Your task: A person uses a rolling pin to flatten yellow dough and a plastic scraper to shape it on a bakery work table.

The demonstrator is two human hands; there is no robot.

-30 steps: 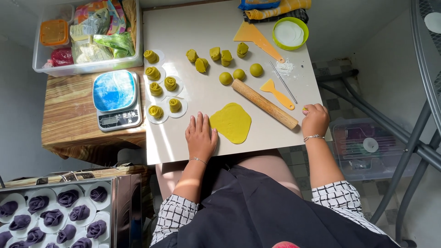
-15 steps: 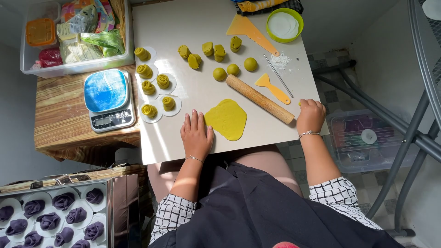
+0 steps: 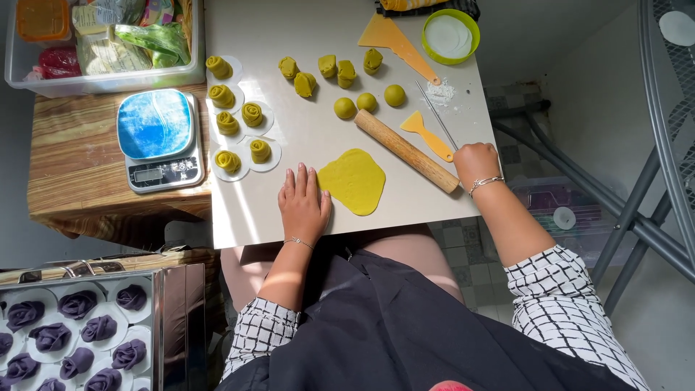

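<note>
Left hand (image 3: 302, 203) lies flat, fingers together, just beside the dough sheet (image 3: 354, 181) on the board (image 3: 318, 137). Right hand (image 3: 474, 161) curls by the rolling pin (image 3: 407, 150); grip unclear. Best roll evenly.

My left hand (image 3: 302, 204) lies flat on the board (image 3: 289, 217) near its front edge, just beside the flattened yellow dough (image 3: 354, 181). My right hand (image 3: 474, 161) rests at the board's right edge, touching the end of the rolling pin (image 3: 405, 150). Rolled dough pieces (image 3: 239, 130) sit toward the left edge.
</note>
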